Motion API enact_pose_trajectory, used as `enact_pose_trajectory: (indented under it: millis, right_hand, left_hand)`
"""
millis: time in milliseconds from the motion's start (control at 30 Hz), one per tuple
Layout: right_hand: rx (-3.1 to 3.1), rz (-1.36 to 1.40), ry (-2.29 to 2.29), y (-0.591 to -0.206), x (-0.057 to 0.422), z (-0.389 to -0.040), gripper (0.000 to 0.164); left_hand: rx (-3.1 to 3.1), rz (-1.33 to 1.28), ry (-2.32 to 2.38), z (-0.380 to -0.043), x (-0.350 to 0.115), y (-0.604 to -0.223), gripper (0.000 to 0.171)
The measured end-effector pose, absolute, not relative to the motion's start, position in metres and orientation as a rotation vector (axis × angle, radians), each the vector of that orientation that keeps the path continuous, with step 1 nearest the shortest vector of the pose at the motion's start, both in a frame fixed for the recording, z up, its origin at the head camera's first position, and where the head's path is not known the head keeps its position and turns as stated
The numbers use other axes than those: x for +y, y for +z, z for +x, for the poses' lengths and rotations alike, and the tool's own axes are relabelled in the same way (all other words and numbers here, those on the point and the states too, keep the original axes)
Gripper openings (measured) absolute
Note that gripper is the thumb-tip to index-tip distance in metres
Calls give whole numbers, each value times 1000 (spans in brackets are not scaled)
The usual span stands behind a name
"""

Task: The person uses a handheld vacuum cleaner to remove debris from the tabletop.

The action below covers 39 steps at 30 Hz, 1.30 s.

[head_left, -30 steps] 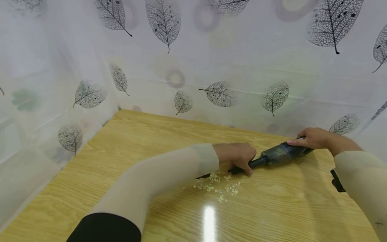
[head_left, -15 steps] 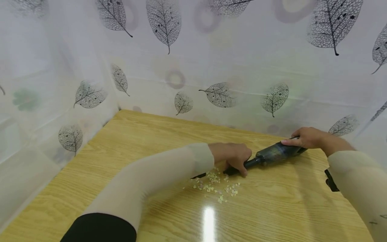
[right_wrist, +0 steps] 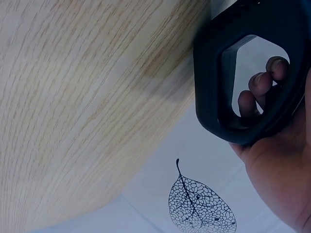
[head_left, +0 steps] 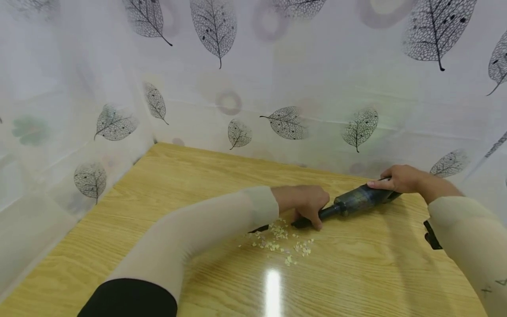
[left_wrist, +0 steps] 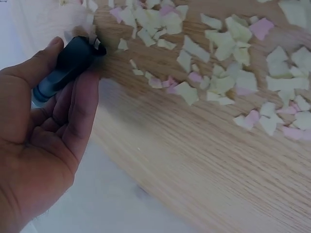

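Observation:
A dark handheld vacuum cleaner (head_left: 361, 200) lies slanted across the wooden table, its nozzle pointing left. My right hand (head_left: 408, 179) grips its rear, and in the right wrist view the fingers curl through the looped black handle (right_wrist: 206, 87). Near the front, my left hand (head_left: 310, 203) holds the narrow nozzle (left_wrist: 73, 65) between thumb and fingers. The nozzle's mouth is right at the edge of a scatter of small paper scraps (left_wrist: 223, 85), pale yellow and pink. Part of the scatter is hidden behind the left forearm in the head view.
The wood-grain table (head_left: 356, 273) meets a leaf-printed white curtain (head_left: 317, 79) at the back and left. Small black devices sit at both wrists, one by the right sleeve (head_left: 475, 220). A bright light reflection (head_left: 273, 293) shows on the tabletop.
Both hands and the vacuum cleaner have shifted a little to the left, mostly in the first half second. The paper scraps look nearly the same.

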State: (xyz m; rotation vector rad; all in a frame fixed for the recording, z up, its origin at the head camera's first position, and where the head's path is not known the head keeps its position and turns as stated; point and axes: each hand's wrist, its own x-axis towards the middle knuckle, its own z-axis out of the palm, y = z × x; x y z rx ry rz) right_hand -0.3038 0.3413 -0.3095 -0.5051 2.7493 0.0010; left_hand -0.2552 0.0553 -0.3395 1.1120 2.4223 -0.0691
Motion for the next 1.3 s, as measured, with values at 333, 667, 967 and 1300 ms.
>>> enact_pose_trajectory:
  millis: [333,667,967,1300]
  right_hand:
    - [2759,-483,25,-311,339,-306,84]
    - [2777,-462,28,-312,329,-309,85]
    - [2801,-454,18,-313,325,-309,83]
    - [2833,-467,-43,-314,320,-303,76]
  left_hand:
    - [2410,1083,-64,-260,56,-339,36]
    - [2398,1089,-85,-267,47,-337,33]
    - [2440,1217,-162,-267,40,-336,30]
    - [2399,1291,-251,-265,34,-335,29]
